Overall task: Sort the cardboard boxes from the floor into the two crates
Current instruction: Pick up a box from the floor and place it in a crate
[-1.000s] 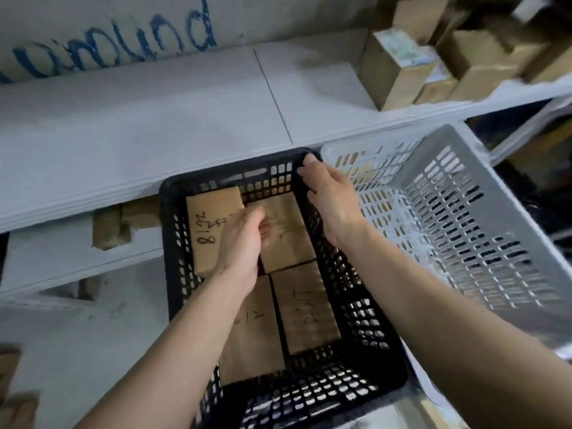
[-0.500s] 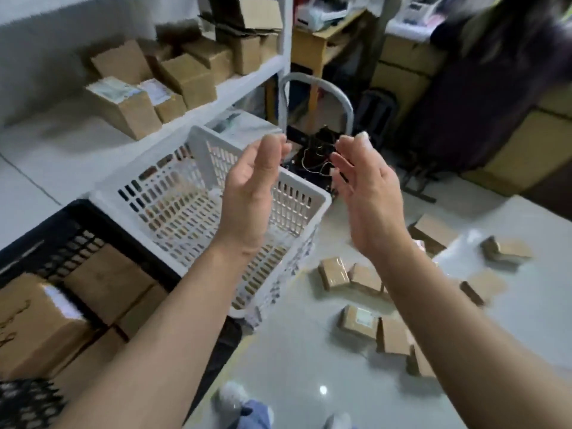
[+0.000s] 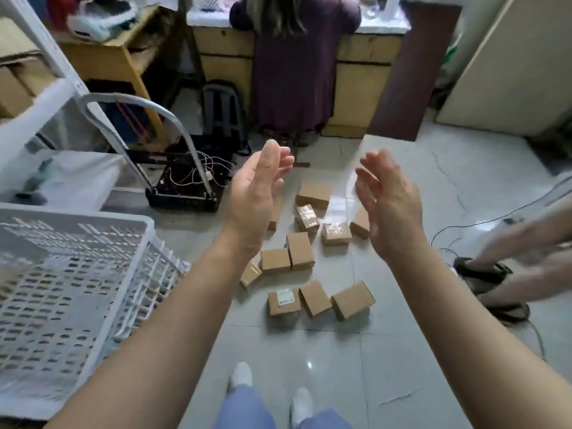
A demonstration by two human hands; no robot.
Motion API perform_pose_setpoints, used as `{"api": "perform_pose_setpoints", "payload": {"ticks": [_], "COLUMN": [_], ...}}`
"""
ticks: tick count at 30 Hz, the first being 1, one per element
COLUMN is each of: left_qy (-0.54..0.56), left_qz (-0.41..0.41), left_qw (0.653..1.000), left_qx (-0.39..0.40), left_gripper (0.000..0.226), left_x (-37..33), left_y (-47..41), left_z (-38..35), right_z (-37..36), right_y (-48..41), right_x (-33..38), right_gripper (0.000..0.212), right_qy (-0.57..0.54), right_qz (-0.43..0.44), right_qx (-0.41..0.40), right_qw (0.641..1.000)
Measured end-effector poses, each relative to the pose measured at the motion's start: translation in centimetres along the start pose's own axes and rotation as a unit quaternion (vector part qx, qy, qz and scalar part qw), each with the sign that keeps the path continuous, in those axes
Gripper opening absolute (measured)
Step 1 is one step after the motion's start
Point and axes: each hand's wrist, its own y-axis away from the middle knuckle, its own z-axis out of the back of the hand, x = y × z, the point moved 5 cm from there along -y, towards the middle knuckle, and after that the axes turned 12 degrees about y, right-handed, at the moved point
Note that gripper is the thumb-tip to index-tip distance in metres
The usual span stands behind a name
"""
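Several small brown cardboard boxes (image 3: 299, 249) lie scattered on the tiled floor ahead of me; one (image 3: 283, 301) carries a white label. My left hand (image 3: 257, 193) and my right hand (image 3: 387, 199) are raised above them, palms facing each other, fingers relaxed, holding nothing. The white slatted crate (image 3: 77, 274) stands at my left, close to my left forearm. The black crate is out of view.
A hand trolley (image 3: 182, 193) with a curved grey handle stands behind the crate. A person in a purple garment (image 3: 294, 57) stands at a wooden counter beyond. Another person's legs and dark sandals (image 3: 483, 270) are at the right. White shelving (image 3: 46, 88) rises at far left.
My hands left the black crate and its boxes, and my view swung right to the floor pile. Both hands are now lifted, empty, over the scattered boxes.
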Motion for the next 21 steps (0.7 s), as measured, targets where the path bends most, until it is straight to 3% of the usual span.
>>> {"api": "perform_pose_setpoints", "payload": {"ticks": [7,18,21], "left_qy": [0.004,-0.032,-0.053], "left_qz": [0.059,0.128,0.150], "left_qw": [0.997,0.990,0.986], "left_qx": [0.041,0.059,0.058], "left_gripper": [0.035,0.033,0.035], "left_x": [3.6,11.2,13.9], "left_y": [-6.5,-17.0,-18.8], "left_z": [-2.3,-1.0,-1.0], "right_z": [2.6,0.3,0.4], "right_y": [-4.9,-12.4,-14.2], "right_x": [-2.7,-9.4,-11.8], "right_gripper": [0.023,0.026,0.035], "right_qy": [-0.030,-0.051,-0.070], "right_qz": [-0.052,-0.139,-0.172], "right_qx": [-0.087,-0.147,-0.159], "right_qw": [0.994,0.978,0.970]}}
